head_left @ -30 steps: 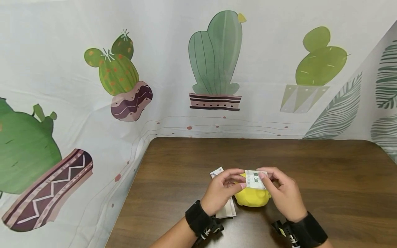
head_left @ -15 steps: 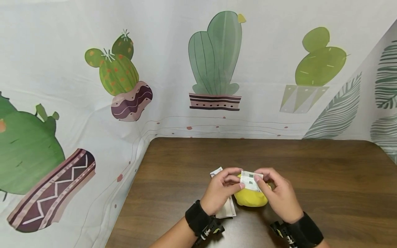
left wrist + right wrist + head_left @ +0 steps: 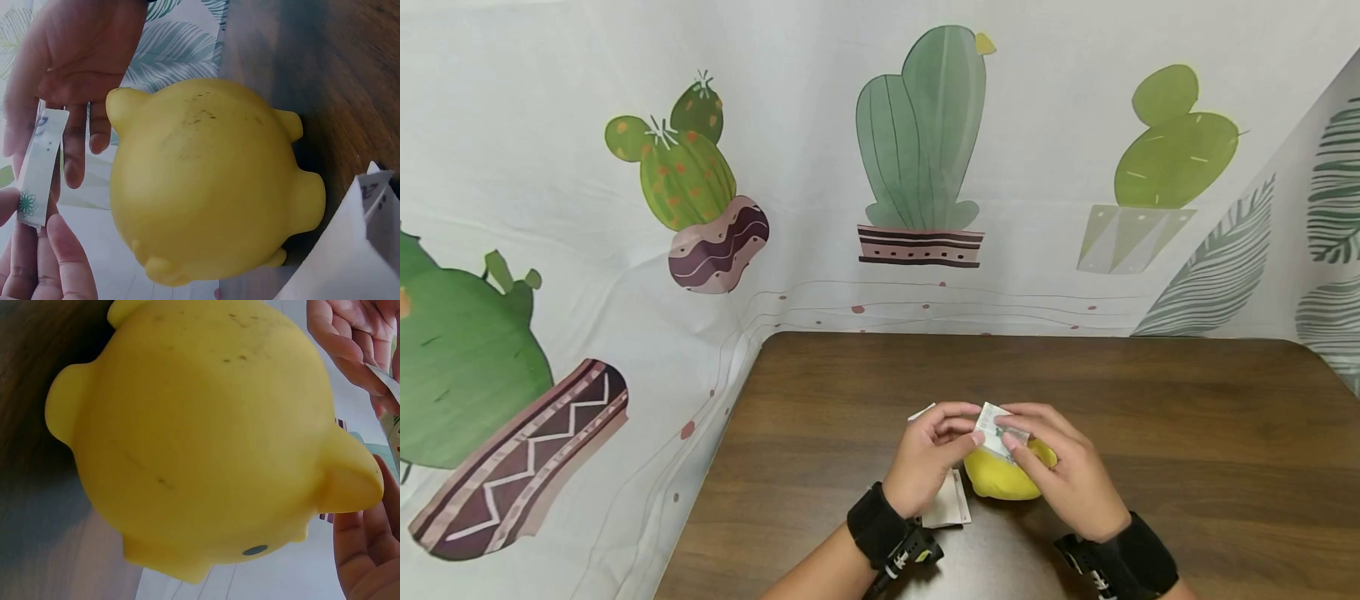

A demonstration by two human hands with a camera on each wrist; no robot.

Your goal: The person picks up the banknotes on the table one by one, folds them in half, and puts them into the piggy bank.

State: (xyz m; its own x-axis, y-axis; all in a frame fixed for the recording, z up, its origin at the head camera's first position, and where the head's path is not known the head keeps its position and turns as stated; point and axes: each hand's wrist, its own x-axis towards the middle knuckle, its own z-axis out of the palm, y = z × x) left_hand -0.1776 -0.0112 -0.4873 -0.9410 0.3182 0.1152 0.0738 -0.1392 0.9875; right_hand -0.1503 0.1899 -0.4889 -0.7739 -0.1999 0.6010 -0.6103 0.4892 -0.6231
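Brown wood-grain tabletop [image 3: 820,400] bears a rounded, smooth yellow animal-shaped figure [image 3: 1000,482]. At its twelve o'clock, seen from the head, the left hand [image 3: 922,461] and right hand [image 3: 1075,472] pinch one small pale printed paper note [image 3: 988,423] between thumbs and fingers; folded cream-coloured papers [image 3: 951,504] lie toward eight o'clock.

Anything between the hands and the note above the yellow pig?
Nothing visible: the left hand and right hand hold the note. The other papers lie on the table, left of the yellow pig.
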